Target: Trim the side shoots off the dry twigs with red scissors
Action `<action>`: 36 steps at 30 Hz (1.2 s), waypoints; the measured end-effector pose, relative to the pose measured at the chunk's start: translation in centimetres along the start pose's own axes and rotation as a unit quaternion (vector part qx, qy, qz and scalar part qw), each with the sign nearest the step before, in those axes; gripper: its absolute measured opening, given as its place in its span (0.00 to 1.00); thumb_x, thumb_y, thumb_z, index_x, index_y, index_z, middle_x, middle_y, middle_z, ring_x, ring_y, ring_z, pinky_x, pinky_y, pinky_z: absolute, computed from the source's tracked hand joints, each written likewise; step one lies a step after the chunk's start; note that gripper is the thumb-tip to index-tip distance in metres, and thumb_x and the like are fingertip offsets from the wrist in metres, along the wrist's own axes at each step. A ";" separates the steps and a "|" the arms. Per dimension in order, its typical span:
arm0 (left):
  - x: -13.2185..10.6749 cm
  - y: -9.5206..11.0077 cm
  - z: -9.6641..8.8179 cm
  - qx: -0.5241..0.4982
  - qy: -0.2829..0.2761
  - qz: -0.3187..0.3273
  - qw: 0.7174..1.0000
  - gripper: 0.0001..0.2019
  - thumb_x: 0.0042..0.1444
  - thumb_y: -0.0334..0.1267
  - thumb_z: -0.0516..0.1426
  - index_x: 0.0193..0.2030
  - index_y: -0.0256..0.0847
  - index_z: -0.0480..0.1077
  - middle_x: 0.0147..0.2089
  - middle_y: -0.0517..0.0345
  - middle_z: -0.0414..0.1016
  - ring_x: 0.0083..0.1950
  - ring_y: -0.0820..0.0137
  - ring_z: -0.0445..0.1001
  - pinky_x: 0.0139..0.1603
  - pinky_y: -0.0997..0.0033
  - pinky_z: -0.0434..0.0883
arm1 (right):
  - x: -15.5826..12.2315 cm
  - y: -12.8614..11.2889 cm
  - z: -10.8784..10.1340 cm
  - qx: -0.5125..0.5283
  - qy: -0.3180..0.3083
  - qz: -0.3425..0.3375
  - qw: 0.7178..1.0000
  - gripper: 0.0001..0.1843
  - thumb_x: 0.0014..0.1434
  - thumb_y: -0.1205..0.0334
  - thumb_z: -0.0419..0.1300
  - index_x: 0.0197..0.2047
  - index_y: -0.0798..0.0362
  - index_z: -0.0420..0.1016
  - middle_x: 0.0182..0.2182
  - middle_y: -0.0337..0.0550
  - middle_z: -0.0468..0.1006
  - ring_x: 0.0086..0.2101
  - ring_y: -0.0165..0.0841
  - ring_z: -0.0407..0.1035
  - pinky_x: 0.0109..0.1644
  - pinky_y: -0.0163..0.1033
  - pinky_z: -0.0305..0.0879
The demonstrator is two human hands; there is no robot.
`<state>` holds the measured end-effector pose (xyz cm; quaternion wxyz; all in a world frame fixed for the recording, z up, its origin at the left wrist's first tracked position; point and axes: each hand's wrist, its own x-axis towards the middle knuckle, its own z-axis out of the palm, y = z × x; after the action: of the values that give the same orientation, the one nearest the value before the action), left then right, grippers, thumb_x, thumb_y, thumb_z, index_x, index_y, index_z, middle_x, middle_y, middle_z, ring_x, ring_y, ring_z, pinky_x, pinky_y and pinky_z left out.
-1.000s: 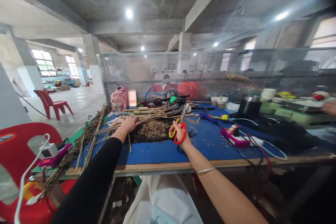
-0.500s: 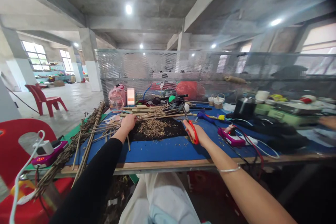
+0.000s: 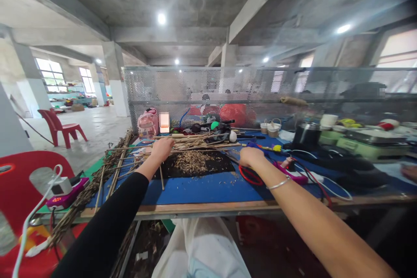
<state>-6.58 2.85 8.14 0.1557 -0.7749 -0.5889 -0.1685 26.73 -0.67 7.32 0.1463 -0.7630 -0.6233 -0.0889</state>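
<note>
My left hand (image 3: 162, 147) rests palm down on a bundle of long dry sticks (image 3: 195, 142) that lie across the blue table top (image 3: 202, 187). Its fingers curl over the sticks. My right hand (image 3: 250, 156) is closed over the red-handled scissors (image 3: 249, 175), whose loops show just under the hand near the table surface. Between the hands a heap of short cut stick pieces (image 3: 192, 161) lies on a dark patch.
More long sticks (image 3: 97, 182) hang off the table's left end. A pink device with cables (image 3: 293, 173), a black pot (image 3: 306, 134), small baskets (image 3: 273, 128) and a pink bottle (image 3: 147, 125) stand along the mesh screen. Red chairs (image 3: 19, 191) sit at left.
My right hand has swung the scissors from upright over the cut pieces out to the right and down to the table. My left hand stayed on the sticks, shifting slightly farther.
</note>
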 end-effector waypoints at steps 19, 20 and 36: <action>1.5 2.6 -2.3 0.002 -0.016 0.006 1.000 0.22 0.56 0.50 0.43 0.38 0.43 0.75 0.38 0.47 0.75 0.42 0.61 0.72 0.40 0.67 0.65 | 2.2 -13.6 0.1 0.115 -0.006 -0.204 0.972 0.19 0.59 0.51 0.46 0.38 0.51 0.75 0.40 0.51 0.75 0.44 0.39 0.67 0.47 0.39 0.56; 1.6 3.0 -2.1 0.003 -0.011 -0.005 1.000 0.23 0.56 0.50 0.43 0.38 0.42 0.75 0.38 0.46 0.75 0.42 0.60 0.72 0.40 0.66 0.66 | 2.4 -13.8 0.3 0.135 -0.009 -0.189 0.973 0.18 0.59 0.52 0.48 0.36 0.53 0.75 0.39 0.52 0.75 0.43 0.39 0.67 0.46 0.39 0.57; 2.3 6.7 -2.6 -0.102 0.055 -0.080 0.990 0.21 0.60 0.45 0.39 0.43 0.42 0.70 0.41 0.47 0.73 0.43 0.64 0.71 0.42 0.67 0.65 | 3.9 -15.7 -1.3 0.254 0.078 -0.060 0.962 0.23 0.63 0.55 0.36 0.42 0.53 0.69 0.39 0.50 0.75 0.39 0.35 0.68 0.40 0.36 0.60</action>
<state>0.23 1.95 11.16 0.0940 -0.7268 -0.6192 -0.2821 12.26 5.35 11.59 0.3778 -0.6529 -0.6565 0.0049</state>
